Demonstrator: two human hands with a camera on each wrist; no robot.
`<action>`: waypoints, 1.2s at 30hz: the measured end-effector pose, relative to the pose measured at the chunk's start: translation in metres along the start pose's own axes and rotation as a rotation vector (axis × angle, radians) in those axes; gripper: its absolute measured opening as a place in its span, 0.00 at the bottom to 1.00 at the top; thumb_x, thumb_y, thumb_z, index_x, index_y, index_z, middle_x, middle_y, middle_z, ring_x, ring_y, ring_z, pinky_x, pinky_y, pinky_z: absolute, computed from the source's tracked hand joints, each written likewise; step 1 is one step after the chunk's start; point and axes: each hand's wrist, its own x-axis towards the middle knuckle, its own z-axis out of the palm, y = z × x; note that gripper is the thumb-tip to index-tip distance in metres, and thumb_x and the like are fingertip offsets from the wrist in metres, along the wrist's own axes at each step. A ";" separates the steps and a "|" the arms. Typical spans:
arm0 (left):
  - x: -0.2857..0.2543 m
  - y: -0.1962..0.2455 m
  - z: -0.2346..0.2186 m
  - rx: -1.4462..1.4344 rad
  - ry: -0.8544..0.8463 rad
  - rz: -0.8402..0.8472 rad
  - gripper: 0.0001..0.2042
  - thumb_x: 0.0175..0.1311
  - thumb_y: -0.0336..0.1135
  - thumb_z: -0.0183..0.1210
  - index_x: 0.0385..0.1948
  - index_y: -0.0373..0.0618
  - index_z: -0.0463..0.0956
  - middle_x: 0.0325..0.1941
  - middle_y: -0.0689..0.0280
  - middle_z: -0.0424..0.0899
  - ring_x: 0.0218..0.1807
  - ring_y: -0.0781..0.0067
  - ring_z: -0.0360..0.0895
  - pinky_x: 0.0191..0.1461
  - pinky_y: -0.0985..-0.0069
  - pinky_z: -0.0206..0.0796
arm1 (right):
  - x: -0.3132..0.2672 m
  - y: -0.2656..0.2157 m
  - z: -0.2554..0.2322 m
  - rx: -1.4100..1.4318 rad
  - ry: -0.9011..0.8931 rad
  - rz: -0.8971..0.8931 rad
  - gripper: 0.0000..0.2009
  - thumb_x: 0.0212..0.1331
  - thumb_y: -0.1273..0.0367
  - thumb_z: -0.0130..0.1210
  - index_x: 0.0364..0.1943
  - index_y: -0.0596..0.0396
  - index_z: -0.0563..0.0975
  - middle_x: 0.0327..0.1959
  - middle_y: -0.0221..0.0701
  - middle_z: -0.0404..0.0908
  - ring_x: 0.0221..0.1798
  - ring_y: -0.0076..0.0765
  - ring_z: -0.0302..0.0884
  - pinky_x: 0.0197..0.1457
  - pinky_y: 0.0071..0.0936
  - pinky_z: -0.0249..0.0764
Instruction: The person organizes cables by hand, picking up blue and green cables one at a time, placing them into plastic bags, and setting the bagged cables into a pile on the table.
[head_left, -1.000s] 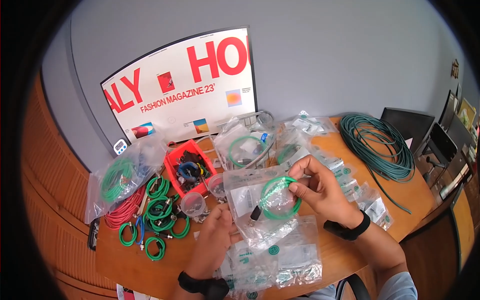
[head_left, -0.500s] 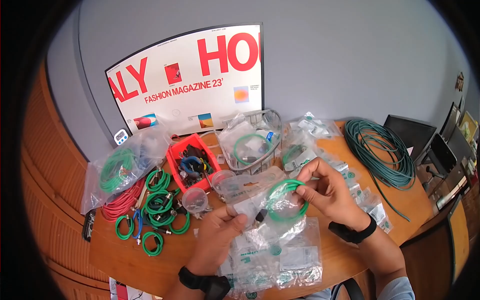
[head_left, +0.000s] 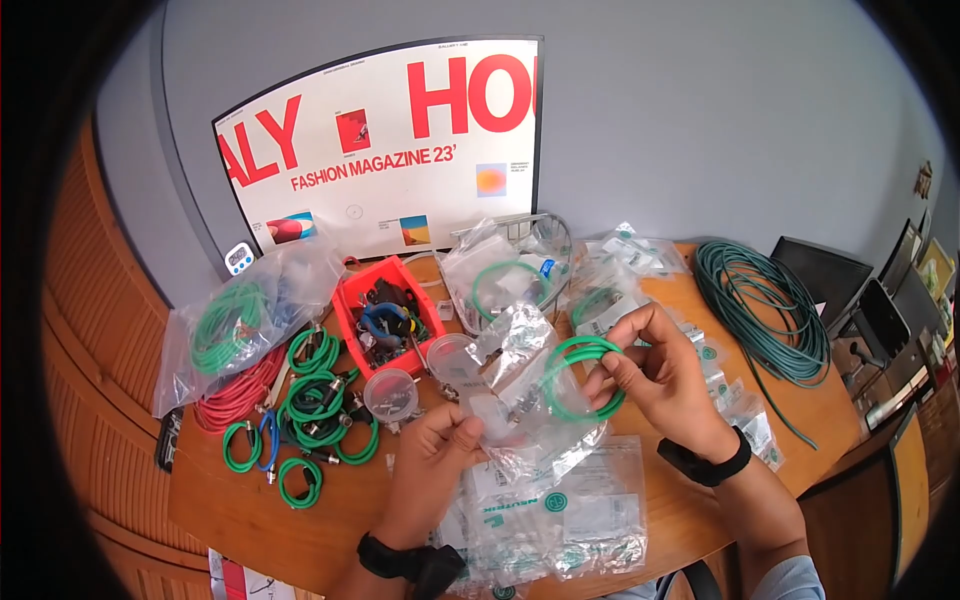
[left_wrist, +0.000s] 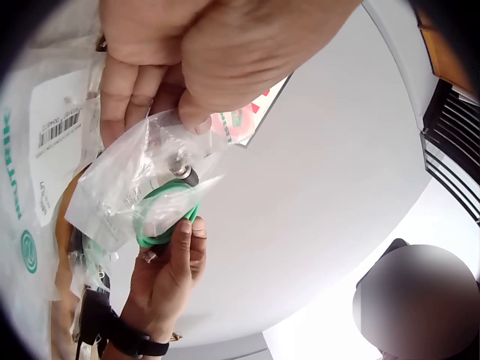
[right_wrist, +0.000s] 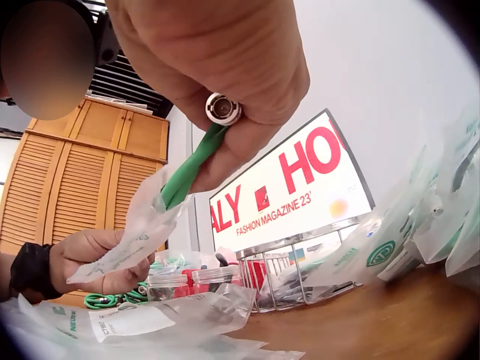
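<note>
My right hand (head_left: 668,390) pinches a coiled green cable (head_left: 582,347) between thumb and fingers. A metal plug (right_wrist: 223,109) of the cable sticks out beside those fingers in the right wrist view. The rest of the coil lies partly inside a clear plastic bag (head_left: 522,350), whose crumpled upper part shines. In the left wrist view, a second plug with a black sleeve (left_wrist: 191,177) shows through the film. Thumb and fingers of my left hand (head_left: 428,465) pinch the bag's left edge. Flat printed bags (head_left: 595,500) lie on the table beneath both hands.
Left stand coiled green cables (head_left: 322,405), a bag of cables (head_left: 225,335) and a red bin (head_left: 440,318) of parts. Clear round tubs (head_left: 390,396) are before the bin. A wire basket (head_left: 568,250), more bags (head_left: 628,250) and a dark green cable coil (head_left: 760,310) stand behind.
My left hand has come up and now pinches the bag's edge. The bag has tilted and crumpled, while the cable coil in my right hand sticks farther out of it.
</note>
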 end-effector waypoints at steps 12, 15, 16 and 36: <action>-0.001 0.006 0.007 0.029 0.080 0.000 0.14 0.73 0.42 0.59 0.41 0.38 0.80 0.35 0.67 0.85 0.33 0.80 0.81 0.40 0.79 0.76 | -0.002 0.007 0.002 0.059 0.011 0.024 0.09 0.69 0.82 0.50 0.48 0.61 0.66 0.43 0.34 0.75 0.41 0.30 0.85 0.41 0.26 0.86; -0.001 0.000 0.003 0.049 0.106 -0.022 0.13 0.73 0.40 0.59 0.43 0.38 0.80 0.37 0.68 0.85 0.35 0.79 0.81 0.41 0.77 0.78 | -0.003 0.009 0.002 0.036 -0.047 0.029 0.09 0.69 0.82 0.50 0.48 0.60 0.66 0.42 0.33 0.76 0.41 0.28 0.85 0.41 0.26 0.86; 0.000 -0.003 0.001 0.097 0.133 -0.037 0.13 0.73 0.39 0.59 0.44 0.37 0.80 0.39 0.67 0.85 0.37 0.78 0.82 0.43 0.75 0.80 | -0.002 0.010 0.003 0.020 -0.040 0.009 0.09 0.69 0.82 0.51 0.48 0.60 0.67 0.41 0.33 0.77 0.41 0.27 0.84 0.41 0.25 0.85; 0.012 -0.004 0.026 0.437 -0.031 0.151 0.16 0.71 0.36 0.61 0.51 0.32 0.76 0.38 0.67 0.84 0.39 0.81 0.78 0.42 0.77 0.69 | -0.003 0.015 0.017 -0.462 0.084 -0.252 0.11 0.66 0.79 0.57 0.47 0.61 0.68 0.39 0.34 0.84 0.43 0.32 0.85 0.45 0.28 0.79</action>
